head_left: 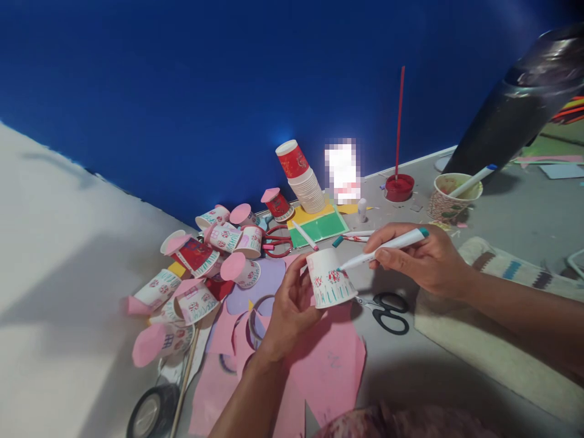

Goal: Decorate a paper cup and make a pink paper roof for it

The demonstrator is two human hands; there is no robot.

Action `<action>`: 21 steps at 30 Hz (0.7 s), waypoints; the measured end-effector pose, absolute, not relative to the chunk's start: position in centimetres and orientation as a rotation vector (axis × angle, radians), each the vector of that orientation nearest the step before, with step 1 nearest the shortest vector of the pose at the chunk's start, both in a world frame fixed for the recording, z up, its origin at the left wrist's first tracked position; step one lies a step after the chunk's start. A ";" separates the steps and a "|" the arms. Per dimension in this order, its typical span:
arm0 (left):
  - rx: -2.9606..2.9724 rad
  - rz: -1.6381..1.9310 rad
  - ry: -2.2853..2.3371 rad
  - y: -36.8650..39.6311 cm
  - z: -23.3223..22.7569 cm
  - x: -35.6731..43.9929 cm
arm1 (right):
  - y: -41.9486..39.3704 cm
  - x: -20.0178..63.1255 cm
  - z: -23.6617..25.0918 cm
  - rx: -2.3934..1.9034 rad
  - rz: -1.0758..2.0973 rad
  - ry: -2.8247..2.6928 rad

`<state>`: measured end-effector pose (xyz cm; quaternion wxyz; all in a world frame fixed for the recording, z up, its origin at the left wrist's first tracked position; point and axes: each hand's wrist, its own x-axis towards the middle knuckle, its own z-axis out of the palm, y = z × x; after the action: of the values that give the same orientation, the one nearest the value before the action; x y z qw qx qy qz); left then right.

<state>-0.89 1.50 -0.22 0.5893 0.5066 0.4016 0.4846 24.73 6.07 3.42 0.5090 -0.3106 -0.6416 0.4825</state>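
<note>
1. Head view: the left hand [292, 304] holds a white paper cup [331, 278] upside down, its grip closed around the side, above pink paper [328, 365] on the desk [456, 365].
2. The right hand [424, 258] has its grip closed on a teal marker [385, 248], whose tip touches the cup's wall beside red and teal marks.
3. Black scissors [387, 311] lie just right of the cup, on the desk.
4. To the left, a heap of decorated cups [201, 280] with pink round lids lies tumbled; what is in them cannot be told.
5. Behind, a stack of cups [303, 179] stands tilted, the top one red.
6. A red pot [399, 187] holds an upright red stick [400, 121].
7. A patterned cup [449, 194] at the right holds a white pen [472, 180] leaning out.
8. Red scissors [276, 240] lie near green card [319, 228] by the blue wall [182, 91].
</note>
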 end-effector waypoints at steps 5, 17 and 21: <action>1.164 1.116 0.937 1.6 -0.4 -1.0 | 6.1 24.8 3.4 -0.756 1.179 -1.533; 1.187 1.141 0.948 1.7 -0.6 -1.0 | 6.0 24.8 3.7 -0.763 1.191 -1.561; 1.178 1.134 0.939 1.7 -0.5 -0.9 | 6.0 24.8 3.7 -0.753 1.193 -1.555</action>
<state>-0.92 1.67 -0.48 0.5876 0.5054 0.4031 0.4866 24.80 5.98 3.66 0.4977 -0.3112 -0.6423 0.4928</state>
